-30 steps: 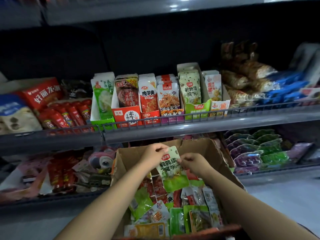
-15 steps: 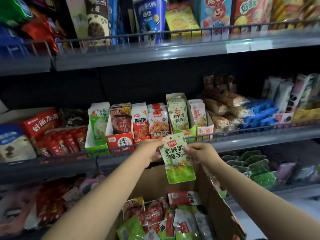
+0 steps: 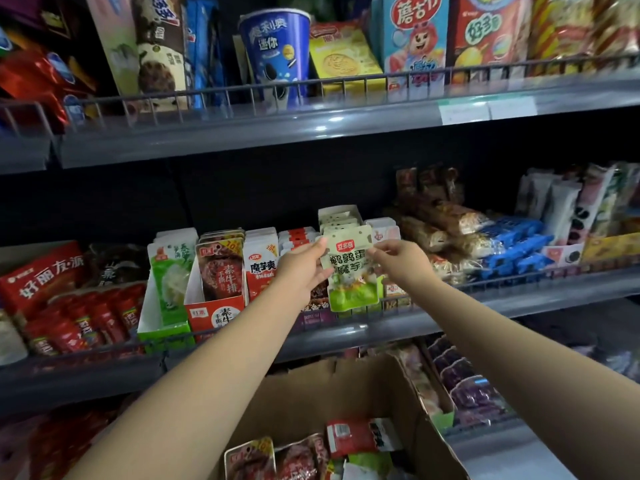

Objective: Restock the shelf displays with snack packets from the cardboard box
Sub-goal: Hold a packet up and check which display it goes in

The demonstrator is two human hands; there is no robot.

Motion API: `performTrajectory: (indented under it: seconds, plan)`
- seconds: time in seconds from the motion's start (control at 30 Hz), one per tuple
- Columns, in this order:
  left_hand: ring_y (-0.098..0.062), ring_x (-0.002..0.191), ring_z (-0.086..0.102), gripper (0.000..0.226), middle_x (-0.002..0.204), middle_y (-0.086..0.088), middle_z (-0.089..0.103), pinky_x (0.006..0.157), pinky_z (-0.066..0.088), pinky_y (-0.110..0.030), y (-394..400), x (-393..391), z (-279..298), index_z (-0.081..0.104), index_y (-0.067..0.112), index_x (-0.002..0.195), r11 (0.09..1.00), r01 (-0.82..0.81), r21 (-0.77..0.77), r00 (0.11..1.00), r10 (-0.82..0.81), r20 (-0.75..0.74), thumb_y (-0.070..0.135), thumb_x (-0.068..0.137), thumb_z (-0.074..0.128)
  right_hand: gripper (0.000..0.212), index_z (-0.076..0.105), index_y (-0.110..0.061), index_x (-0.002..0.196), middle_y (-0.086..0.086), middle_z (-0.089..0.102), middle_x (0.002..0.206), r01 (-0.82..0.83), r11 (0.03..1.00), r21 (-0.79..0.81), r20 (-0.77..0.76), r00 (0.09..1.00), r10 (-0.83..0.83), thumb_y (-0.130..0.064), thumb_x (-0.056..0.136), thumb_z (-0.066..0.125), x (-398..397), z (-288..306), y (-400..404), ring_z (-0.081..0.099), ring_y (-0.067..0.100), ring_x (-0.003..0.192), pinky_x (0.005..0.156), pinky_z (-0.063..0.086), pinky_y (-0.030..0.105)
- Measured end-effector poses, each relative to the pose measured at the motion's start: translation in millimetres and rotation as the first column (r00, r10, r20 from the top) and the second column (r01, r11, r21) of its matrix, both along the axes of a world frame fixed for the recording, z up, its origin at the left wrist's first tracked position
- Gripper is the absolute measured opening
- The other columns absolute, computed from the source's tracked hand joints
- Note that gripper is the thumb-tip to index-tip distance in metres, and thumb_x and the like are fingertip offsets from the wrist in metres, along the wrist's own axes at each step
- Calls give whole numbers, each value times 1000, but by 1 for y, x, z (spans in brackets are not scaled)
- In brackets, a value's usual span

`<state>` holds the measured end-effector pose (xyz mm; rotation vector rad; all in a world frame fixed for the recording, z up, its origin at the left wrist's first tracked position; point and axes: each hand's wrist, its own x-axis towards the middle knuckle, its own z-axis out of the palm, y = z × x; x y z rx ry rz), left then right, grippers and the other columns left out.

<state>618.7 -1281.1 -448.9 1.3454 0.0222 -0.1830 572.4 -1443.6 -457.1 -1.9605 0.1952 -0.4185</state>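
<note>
Green-and-white plastic, a flat snack packet (image 3: 349, 268) with a red logo patch and dark Chinese lettering, hangs upright between both hands in front of the middle shelf. The left hand (image 3: 304, 268) pinches the packet's upper left edge, thumb in front and fingers curled behind it. The right hand (image 3: 398, 261) pinches the upper right corner with thumb and forefinger. Both bare forearms reach up from the bottom of the view.

Just behind the packet stands a white-and-green cardboard display tray (image 3: 341, 218) holding matching packets, its tall back panel rising above them. To its left sit more display trays in a row: white-and-red packets (image 3: 298, 237), a tray of red-and-white konjac packets (image 3: 261, 263), a red box of brown meat-strip packets (image 3: 218, 271), and a green-and-white box (image 3: 166, 292) at the end. They all stand on the grey metal middle shelf (image 3: 519, 299) behind its low wire rail.

Below the arms, an open brown cardboard box (image 3: 349, 389) holds loose packets in red, brown and green (image 3: 346, 445).

Further left on the middle shelf lie red sausage packs (image 3: 86, 323). To the right are brown wrapped rolls (image 3: 440, 230) and blue wrapped bars (image 3: 512, 244). On the upper grey shelf (image 3: 242, 133) stands a blue paper cookie cup (image 3: 275, 57).
</note>
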Motion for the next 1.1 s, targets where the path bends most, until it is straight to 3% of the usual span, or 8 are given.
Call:
performTrajectory:
  seconds: [0.17, 0.43, 0.6, 0.87, 1.1]
  plan:
    - [-19, 95, 62, 37, 119, -8, 63, 88, 55, -37, -12, 24, 9, 59, 7, 121, 998, -30, -53, 999, 31, 23, 22, 87, 65, 28, 66, -15, 110, 5, 71, 87, 46, 999, -20, 34, 998, -45, -34, 90, 59, 28, 14, -6, 70, 27, 80, 75, 58, 45]
    - [-24, 104, 62, 37, 121, -10, 62, 84, 56, -35, -23, 54, 28, 57, 6, 123, 998, 9, -69, 998, -5, 67, 22, 90, 62, 10, 66, -21, 92, 5, 71, 89, 75, 996, -47, 118, 991, -70, -27, 92, 58, 57, 31, -16, 69, 23, 79, 63, 59, 37]
    - [-27, 111, 59, 33, 121, -10, 62, 71, 57, -29, -26, 65, 36, 59, 8, 118, 997, 8, -74, 998, -3, 68, 22, 88, 64, 10, 64, -24, 87, 7, 72, 89, 99, 994, -43, 136, 986, -92, -30, 91, 58, 74, 38, -18, 70, 24, 76, 67, 60, 42]
    - [-23, 95, 64, 29, 117, -8, 64, 80, 57, -33, -28, 81, 29, 61, 10, 113, 997, -47, -69, 996, 52, 75, 23, 88, 64, 12, 64, -23, 88, 5, 71, 83, 84, 994, -73, 126, 989, -74, -34, 90, 60, 89, 34, -17, 70, 26, 73, 70, 59, 46]
    - [-25, 104, 63, 30, 116, -8, 64, 79, 58, -33, -32, 85, 29, 62, 11, 115, 997, -71, 33, 994, 68, 81, 23, 88, 65, 14, 60, -18, 89, 11, 70, 90, 82, 989, -123, 83, 994, -72, -32, 91, 59, 99, 29, -18, 70, 29, 75, 72, 58, 48]
